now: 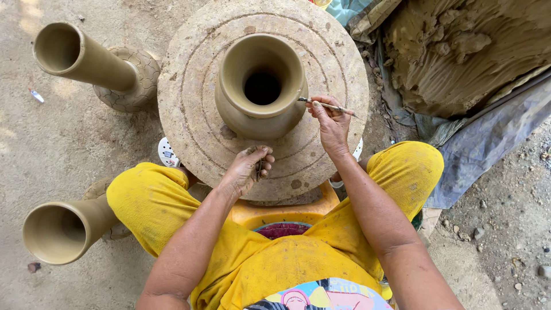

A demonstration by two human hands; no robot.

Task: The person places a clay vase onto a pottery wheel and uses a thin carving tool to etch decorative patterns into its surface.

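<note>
Two tall clay vases (86, 60) stand on the dirt floor (51, 143) at the left, one at the top with a patterned round base and a second vase (60, 229) lower down, just beside the person's left knee in yellow trousers (152, 201). To their right sits a round, clay-crusted wheel (189, 109) scored with ring lines, and on its middle stands a wet clay pot (261, 86) with a flared rim and a dark open mouth. The left hand (247, 169) rests on the near edge of the wheel, just below the pot and apart from it; its fingers (265, 159) are curled in around something small and dark, too small to make out. The right hand (332, 123) is just right of the pot, fingers pinched narrow on a thin stick tool (327, 105) whose tip touches the pot's side under the rim. Farther right lie a big lump of raw clay (465, 51) and a grey sheet (488, 143) on gravel.
</note>
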